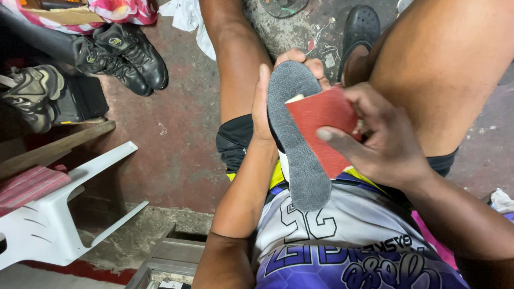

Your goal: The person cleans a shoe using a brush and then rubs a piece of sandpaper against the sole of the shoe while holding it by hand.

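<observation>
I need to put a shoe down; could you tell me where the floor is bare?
Bare floor lies between the black boots, white chair and left leg. The lap is crowded: both hands hold the sole and red sandpaper.

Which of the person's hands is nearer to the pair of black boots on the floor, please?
Left. The left hand, gripping the grey shoe sole, sits on the side toward the black boots; the right hand, holding red sandpaper, lies farther away beyond the sole.

Stained concrete floor (176, 139), black boots (120, 56) placed far left, white plastic chair (48, 225) overturned near left, white rag (187, 18) dropped far.
</observation>
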